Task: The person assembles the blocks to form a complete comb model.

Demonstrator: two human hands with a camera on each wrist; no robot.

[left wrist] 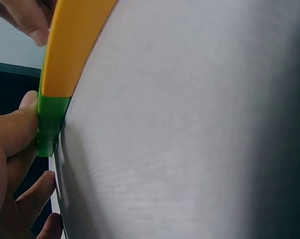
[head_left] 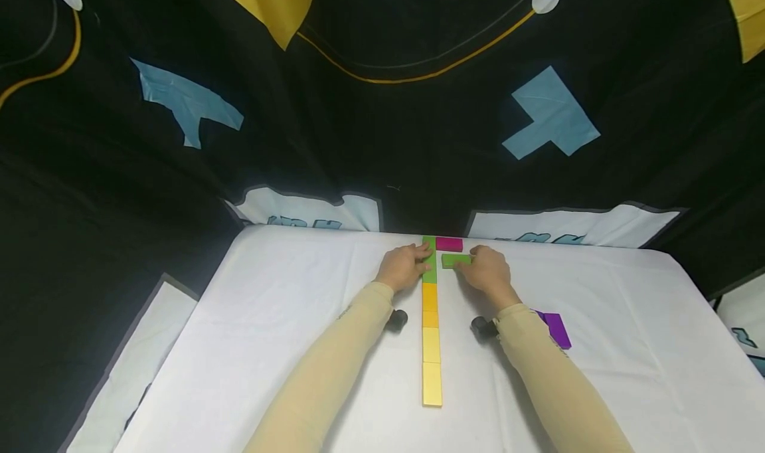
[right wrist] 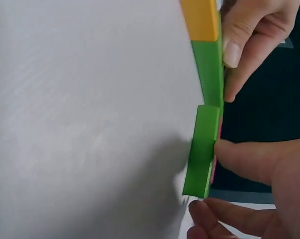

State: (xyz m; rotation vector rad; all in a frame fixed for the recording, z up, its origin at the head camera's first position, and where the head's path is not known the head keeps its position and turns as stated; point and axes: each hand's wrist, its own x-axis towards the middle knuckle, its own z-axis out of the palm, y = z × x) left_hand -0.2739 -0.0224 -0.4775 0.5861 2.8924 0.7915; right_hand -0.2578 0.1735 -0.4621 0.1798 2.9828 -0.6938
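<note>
A straight row of blocks runs up the white table, with pale yellow blocks (head_left: 431,383) nearest, orange blocks (head_left: 429,297) in the middle and green blocks (head_left: 429,275) at the far end. My left hand (head_left: 402,266) rests its fingertips on the green end from the left; its fingers are loosely spread in the left wrist view. My right hand (head_left: 487,270) pinches a loose green block (head_left: 454,261) between thumb and fingers, just right of the row. Beyond that block, a magenta block (head_left: 449,244) lies crosswise against the row's far end.
Purple blocks (head_left: 557,331) lie right of the row, partly hidden by my right sleeve. The white tablecloth (head_left: 287,300) reaches to a far edge close behind the magenta block. A black curtain (head_left: 358,141) with coloured patches hangs behind it.
</note>
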